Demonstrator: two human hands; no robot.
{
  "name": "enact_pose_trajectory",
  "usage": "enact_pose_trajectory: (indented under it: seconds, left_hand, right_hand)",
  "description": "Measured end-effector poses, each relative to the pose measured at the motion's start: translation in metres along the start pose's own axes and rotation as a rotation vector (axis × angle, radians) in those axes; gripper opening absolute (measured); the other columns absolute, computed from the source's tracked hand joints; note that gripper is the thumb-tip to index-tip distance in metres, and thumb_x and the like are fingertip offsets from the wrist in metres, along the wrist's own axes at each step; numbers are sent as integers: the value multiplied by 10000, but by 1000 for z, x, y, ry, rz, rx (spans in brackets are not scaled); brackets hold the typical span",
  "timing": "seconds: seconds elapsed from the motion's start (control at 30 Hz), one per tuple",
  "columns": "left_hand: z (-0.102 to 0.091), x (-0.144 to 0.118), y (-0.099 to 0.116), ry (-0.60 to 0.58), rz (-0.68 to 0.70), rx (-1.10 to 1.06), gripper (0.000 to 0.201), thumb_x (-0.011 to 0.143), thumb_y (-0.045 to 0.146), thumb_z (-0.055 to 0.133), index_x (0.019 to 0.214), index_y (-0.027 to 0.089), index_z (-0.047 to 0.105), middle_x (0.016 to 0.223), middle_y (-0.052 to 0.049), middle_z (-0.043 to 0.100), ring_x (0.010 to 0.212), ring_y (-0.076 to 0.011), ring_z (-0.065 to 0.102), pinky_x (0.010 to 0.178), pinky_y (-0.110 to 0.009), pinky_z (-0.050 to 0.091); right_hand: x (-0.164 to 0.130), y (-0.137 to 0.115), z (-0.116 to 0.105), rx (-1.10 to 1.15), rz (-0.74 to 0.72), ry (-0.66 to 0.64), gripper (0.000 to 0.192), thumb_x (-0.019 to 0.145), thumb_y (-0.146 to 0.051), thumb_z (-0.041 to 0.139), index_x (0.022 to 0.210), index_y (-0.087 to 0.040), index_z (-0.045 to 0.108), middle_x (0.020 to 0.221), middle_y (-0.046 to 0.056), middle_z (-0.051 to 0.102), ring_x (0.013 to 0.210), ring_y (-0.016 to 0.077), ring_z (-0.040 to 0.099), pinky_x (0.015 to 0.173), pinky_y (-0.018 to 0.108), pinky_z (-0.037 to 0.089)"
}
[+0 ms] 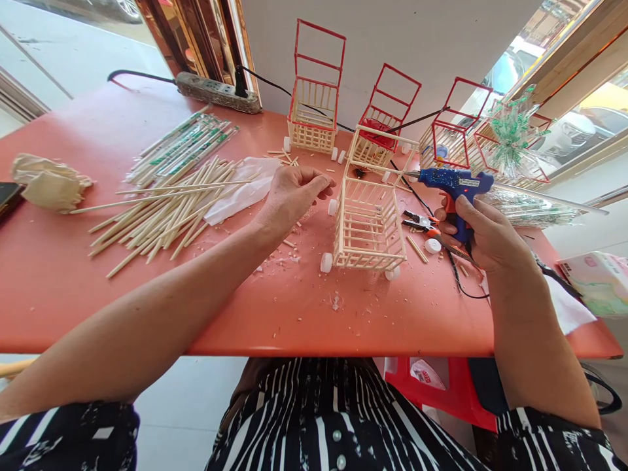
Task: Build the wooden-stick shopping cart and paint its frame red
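My right hand (478, 229) is wrapped round the handle of a blue hot glue gun (449, 178). The gun's nozzle points left, close to the upper frame of a small cart made of wooden sticks (370, 226). This cart stands on the table on white wheels (326, 262), with an unpainted stick handle rising at its back. Left of the cart, my left hand (301, 186) hovers with its fingers curled together in a pinch. What sits between those fingertips, if anything, is too small to make out.
Loose sticks (167, 209) and wrapped stick bundles (181, 147) lie at left, near a power strip (218, 91). Red-trimmed carts (314, 118) line the back. Pliers (419, 222), a white wheel (432, 246) and a black cord (461, 288) are at right.
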State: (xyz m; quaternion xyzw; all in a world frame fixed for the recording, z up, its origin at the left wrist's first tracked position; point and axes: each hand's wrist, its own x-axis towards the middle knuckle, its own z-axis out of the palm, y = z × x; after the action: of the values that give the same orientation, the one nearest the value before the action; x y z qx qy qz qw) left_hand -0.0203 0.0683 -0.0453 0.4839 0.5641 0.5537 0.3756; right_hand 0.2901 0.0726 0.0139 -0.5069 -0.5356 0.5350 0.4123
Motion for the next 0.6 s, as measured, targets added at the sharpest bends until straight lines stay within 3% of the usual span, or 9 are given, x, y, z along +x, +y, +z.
enact_pose_trajectory:
  seconds: [0.37,0.6]
  left_hand:
    - [-1,1,-3,-14,13,-17,179,845,263,651,718,234,774,766,-36,777,743,-148,691,653,-247,517]
    - [0,2,-3,-6,6,4,173,842,272,652,712,237,761,770,-39,776,753,-155,697,652,-249,513]
  right_hand:
    - [-6,-2,4,-25,-32,-1,575,657,-596,949,930,-192,645,847,8,545,605,71,470,421,198,295]
    - [-10,-6,8,-315,-194,23,483,827,-639,797,922,-214,588,838,3,569,623,89,511,501,248,383]
